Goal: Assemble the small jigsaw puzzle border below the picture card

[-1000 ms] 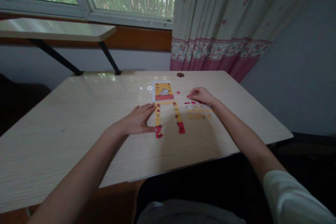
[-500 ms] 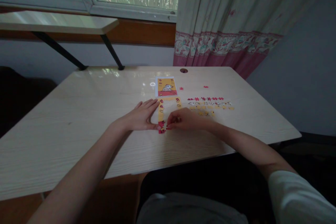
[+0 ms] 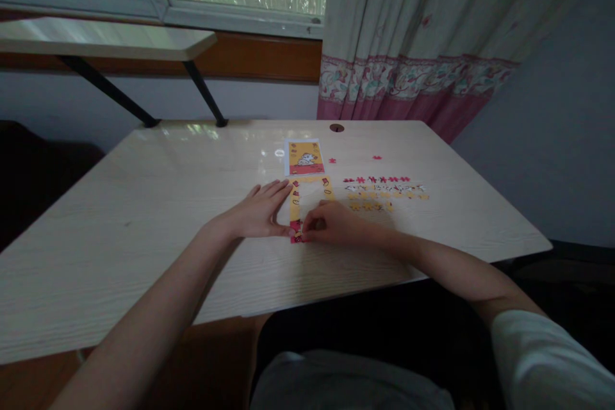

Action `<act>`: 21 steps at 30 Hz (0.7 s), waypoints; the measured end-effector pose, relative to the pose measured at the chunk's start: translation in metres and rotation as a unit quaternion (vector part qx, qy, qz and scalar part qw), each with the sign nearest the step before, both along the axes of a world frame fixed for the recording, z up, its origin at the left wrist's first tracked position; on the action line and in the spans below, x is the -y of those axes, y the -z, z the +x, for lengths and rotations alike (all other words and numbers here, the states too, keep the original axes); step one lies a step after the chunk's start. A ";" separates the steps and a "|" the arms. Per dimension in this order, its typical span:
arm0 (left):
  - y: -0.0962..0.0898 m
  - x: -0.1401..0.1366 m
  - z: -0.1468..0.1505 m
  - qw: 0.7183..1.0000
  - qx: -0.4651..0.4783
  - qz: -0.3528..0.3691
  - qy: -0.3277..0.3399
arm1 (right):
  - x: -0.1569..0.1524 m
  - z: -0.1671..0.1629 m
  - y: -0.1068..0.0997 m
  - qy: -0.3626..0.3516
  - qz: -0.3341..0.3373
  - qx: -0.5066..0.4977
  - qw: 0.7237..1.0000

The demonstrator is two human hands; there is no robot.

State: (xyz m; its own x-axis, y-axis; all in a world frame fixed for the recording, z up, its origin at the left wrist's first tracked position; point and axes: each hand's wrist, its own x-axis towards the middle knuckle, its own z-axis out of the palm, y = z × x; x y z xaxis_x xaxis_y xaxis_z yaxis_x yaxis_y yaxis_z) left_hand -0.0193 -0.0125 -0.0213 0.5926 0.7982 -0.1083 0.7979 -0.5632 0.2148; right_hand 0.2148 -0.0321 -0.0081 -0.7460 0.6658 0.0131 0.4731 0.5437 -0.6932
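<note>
A partly joined jigsaw puzzle (image 3: 295, 210) lies on the table, its border yellow above and red at the lower left corner. My left hand (image 3: 262, 210) rests open along its left side, fingertips by the upper edge and thumb on the red corner. Close to that corner's right side, my right hand (image 3: 336, 223) pinches a small red puzzle piece, mostly hidden by the fingers. Above the puzzle sits a picture card (image 3: 306, 159) with a white animal on yellow and red.
Right of the puzzle, loose pieces lie in rows: red pieces (image 3: 383, 180), white pieces (image 3: 384, 188) and yellow pieces (image 3: 369, 206). Two stray red pieces, a nearer one (image 3: 332, 161) and a farther one (image 3: 377, 157), lie higher up. A raised shelf (image 3: 110, 41) stands at the back left.
My right hand has moved slightly left and down, bringing the red piece against the puzzle's lower left corner. My left hand has stayed in place.
</note>
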 end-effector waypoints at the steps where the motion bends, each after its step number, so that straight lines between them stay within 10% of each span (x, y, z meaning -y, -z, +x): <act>1: 0.000 0.000 0.000 1.000 -0.001 -0.001 0.000 | 0.000 -0.001 0.001 0.005 0.007 0.002 1.000; 21: -0.002 0.001 0.001 1.000 -0.009 -0.003 -0.003 | -0.007 0.006 -0.003 -0.003 0.144 0.019 0.989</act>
